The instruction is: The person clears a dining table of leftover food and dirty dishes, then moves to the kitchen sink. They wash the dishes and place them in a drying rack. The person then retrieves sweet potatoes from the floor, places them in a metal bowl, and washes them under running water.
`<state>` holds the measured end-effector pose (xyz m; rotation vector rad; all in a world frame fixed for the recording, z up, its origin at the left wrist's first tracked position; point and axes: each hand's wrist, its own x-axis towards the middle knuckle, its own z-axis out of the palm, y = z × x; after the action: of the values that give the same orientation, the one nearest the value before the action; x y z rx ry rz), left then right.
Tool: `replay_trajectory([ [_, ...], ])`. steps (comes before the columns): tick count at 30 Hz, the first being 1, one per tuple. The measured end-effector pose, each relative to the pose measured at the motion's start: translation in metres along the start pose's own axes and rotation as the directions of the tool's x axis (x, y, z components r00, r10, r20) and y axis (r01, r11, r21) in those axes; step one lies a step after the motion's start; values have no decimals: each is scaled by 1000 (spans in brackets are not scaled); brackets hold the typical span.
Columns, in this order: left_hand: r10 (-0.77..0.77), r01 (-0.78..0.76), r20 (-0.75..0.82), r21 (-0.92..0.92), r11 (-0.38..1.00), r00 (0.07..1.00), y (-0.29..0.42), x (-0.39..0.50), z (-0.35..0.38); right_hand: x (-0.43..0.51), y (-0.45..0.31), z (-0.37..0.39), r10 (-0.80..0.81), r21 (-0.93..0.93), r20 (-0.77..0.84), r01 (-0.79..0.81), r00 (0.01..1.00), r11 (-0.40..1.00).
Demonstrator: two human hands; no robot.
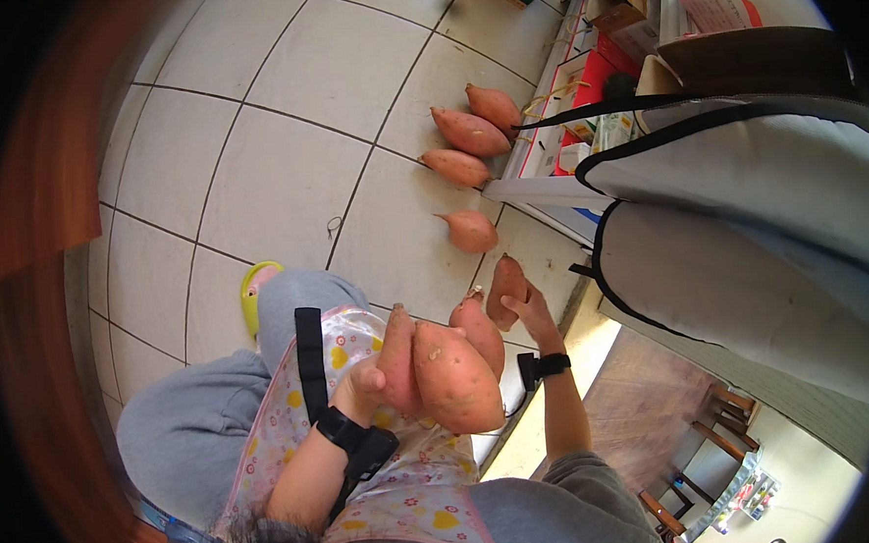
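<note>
My left hand (pixel 364 382) cradles several sweet potatoes in front of the patterned apron (pixel 409 487). The biggest sweet potato (pixel 456 381) lies on top, with a slimmer sweet potato (pixel 397 358) under my left thumb and another sweet potato (pixel 479 328) on the far side. My right hand (pixel 534 312) grips a single sweet potato (pixel 507 282) from its right side, low by the tiled floor; whether it touches the tiles I cannot tell. Beyond it lie a short round sweet potato (pixel 471 231) and three more, the nearest sweet potato (pixel 456 168) close to the shelf leg.
A shelf (pixel 522 189) with boxes stands on the right, and grey padded covers (pixel 729 263) with black edging hang from it. A doorway sill (pixel 593 344) runs past my right arm. A wooden panel (pixel 39 181) rises at left. A thin loop (pixel 335 226) lies on the tiles.
</note>
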<state>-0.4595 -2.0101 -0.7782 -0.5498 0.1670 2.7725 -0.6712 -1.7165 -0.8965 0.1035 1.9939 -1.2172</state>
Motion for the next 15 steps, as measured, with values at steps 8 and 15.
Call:
replay_trajectory([
  [8, 33, -32, 8, -17, 999, 999, 0, 0, 7, -30, -37, 20, -115, 448, 293, -31, 949, 893],
  [15, -106, 103, 167, 22, 994, 980, 2, 13, -3, -96, -102, -7, -138, 510, 346, -63, 928, 858],
])
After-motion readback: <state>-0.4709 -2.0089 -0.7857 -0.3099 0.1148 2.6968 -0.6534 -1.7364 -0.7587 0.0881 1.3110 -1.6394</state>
